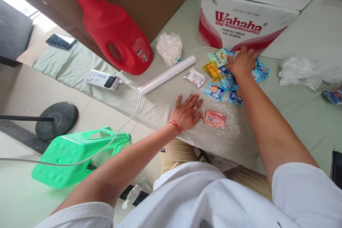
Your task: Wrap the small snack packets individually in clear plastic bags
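Head view, scene read from left to right. At the far left a phone (pixel 61 41) lies on the pale green table cover (pixel 294 114), and a green plastic stool (pixel 77 153) is seen tipped on the floor below. A red jug (pixel 114 32) stands further right, with a white power strip (pixel 103 79) near its base and a white roll (pixel 167 74) laid obliquely beside a paper cup (pixel 169 51) stuffed with plastic film. The left hand (pixel 187 112) is pressed flat, fingers spread and grasping nothing, on a clear plastic sheet (pixel 224 139) at the near edge of the table. Just to its right, almost touching the fingertips, a pink packet (pixel 215 118) is laid with its long axis running left to right. Farther off, a white sachet (pixel 195 76) and a scatter of small blue snack packets (pixel 215 91) are spread between the two hands. The right hand (pixel 242 62) is stretched to the far side of this scatter, just in front of the Wahaha carton (pixel 240 25), palm down with fingers curled over the packets; whether one is actually gripped cannot be told. The packets thus lie under and to the near left of the right hand, which is nearer to them; the left hand is nearer to the pink packet. Crumpled film (pixel 301 71) lies at the far right.
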A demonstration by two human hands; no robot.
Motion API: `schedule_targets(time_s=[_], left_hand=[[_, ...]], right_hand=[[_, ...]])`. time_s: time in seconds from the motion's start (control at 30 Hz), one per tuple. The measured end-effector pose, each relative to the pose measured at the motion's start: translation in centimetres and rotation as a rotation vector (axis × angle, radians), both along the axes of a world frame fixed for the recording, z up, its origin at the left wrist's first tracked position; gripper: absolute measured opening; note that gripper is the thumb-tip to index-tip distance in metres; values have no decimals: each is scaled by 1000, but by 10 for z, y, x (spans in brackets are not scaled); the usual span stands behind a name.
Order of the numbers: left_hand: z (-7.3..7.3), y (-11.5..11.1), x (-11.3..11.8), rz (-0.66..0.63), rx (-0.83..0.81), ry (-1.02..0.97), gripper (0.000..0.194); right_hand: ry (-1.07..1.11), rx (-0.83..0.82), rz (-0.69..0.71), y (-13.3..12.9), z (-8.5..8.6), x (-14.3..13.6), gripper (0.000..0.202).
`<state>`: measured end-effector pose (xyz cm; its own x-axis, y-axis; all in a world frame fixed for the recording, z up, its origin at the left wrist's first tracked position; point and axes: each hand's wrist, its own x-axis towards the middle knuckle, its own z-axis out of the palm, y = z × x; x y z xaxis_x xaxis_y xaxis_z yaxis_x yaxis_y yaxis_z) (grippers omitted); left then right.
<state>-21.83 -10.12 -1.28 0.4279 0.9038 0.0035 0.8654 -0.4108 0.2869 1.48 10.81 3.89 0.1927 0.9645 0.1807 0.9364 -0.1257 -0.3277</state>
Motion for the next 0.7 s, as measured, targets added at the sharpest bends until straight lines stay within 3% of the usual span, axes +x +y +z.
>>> schedule_targets(time_s=[0.07, 0.17, 0.37, 0.5, 0.6, 0.7], left_hand=[[1, 0, 0, 4, -4, 8, 60], [1, 0, 1, -1, 2, 14, 61], [-1, 0, 1, 3, 20, 16, 61], [0, 0, 2, 5, 21, 19, 61], [1, 0, 2, 6, 16, 16, 60], [1, -1, 2, 6, 13, 13, 61]], right_hand=[[-32, -57, -51, 7, -6, 11, 67], [-78, -92, -16, 8, -13, 23, 56], [-75, -167, 137, -20, 3, 57, 48], [121, -81, 237, -72, 14, 78, 54], [376, 45, 483, -128, 20, 77, 51], [423, 41, 693, -184, 20, 59, 52]])
